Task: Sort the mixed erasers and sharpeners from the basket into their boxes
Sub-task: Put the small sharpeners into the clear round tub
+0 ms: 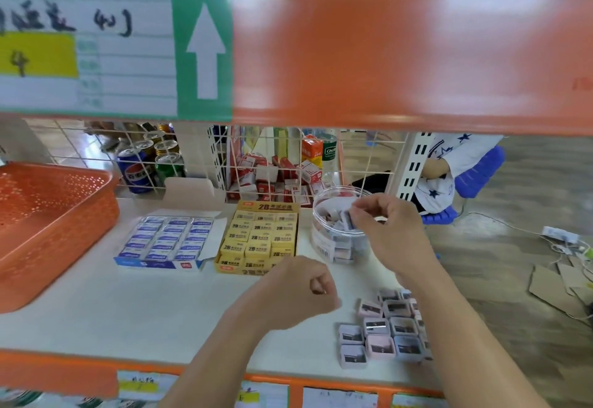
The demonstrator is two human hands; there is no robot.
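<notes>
My right hand [390, 228] pinches a small pastel sharpener [347, 219] over the mouth of a clear round tub [324, 240] that holds several sharpeners. A loose group of pastel sharpeners [385, 327] lies on the white shelf at the front right. My left hand [298, 292] hovers in front of the yellow 2B eraser box [260, 237], fingers curled with nothing visible in them. A blue-and-white eraser box [167, 240] sits left of the yellow one. The orange basket [48, 231] stands at the far left, its visible inside bare.
An orange shelf board [385, 54] with a green arrow label hangs close overhead. A wire grid [288, 163] backs the shelf, with cans and small red-white boxes behind it. A person in a starred white shirt [439, 176] sits at the right, beyond the shelf.
</notes>
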